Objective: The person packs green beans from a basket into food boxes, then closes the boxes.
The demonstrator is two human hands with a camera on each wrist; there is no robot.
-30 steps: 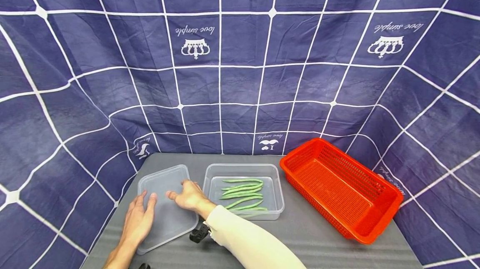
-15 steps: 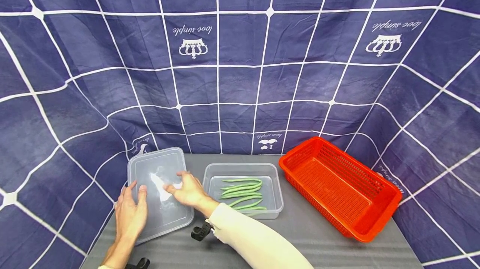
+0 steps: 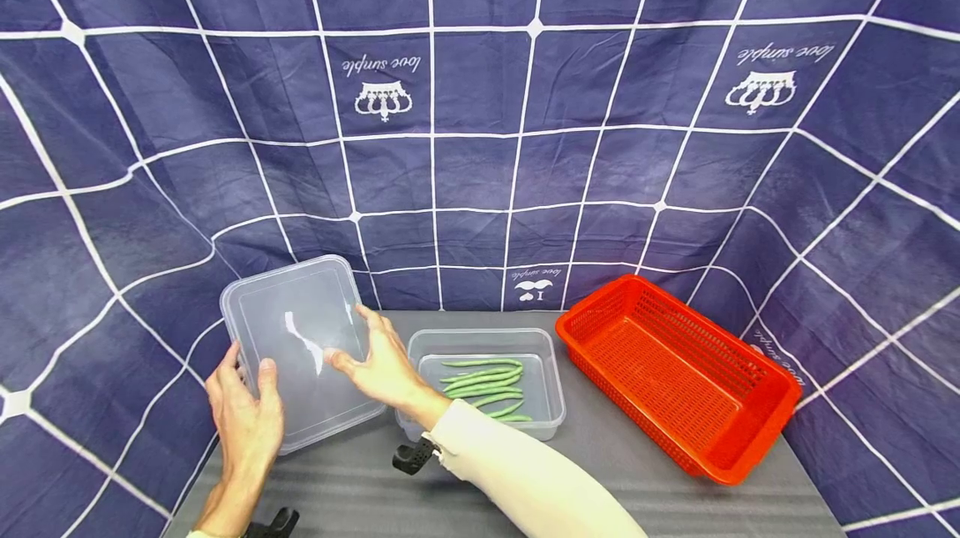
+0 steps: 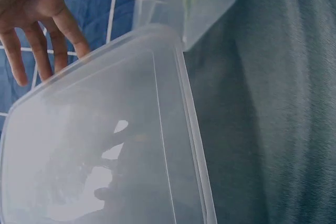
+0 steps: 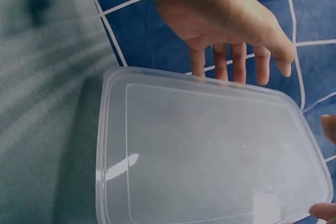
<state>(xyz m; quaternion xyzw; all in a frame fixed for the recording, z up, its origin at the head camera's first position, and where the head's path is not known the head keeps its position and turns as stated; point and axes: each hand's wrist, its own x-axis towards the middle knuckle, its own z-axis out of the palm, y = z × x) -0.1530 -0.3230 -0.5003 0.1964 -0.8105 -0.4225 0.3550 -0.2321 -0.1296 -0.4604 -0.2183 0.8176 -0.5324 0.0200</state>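
A translucent rectangular plastic lid [image 3: 307, 346] is raised and tilted up between both hands at the left, its face glinting. My left hand [image 3: 243, 417] holds its left edge, fingers behind it and thumb over the front. At the right edge my right hand [image 3: 390, 367] grips it, thumb across the face. In the left wrist view the right hand [image 4: 42, 24] has its fingers along the edge of the lid [image 4: 105, 140]. The right wrist view shows the left hand [image 5: 226, 19] above the lid [image 5: 210, 145], some fingertips hidden behind it.
Just right of the right hand stands a clear plastic container [image 3: 551, 388] holding several green beans [image 3: 487, 379]. A red perforated basket [image 3: 645, 384] sits at the right on the grey tabletop [image 3: 592, 471]. A blue, white-lined curtain [image 3: 480, 171] surrounds the table.
The lid has come up from near the tabletop to a steeper tilt, moving up and left in the head view with both hands. Container, beans and basket stay where they were.
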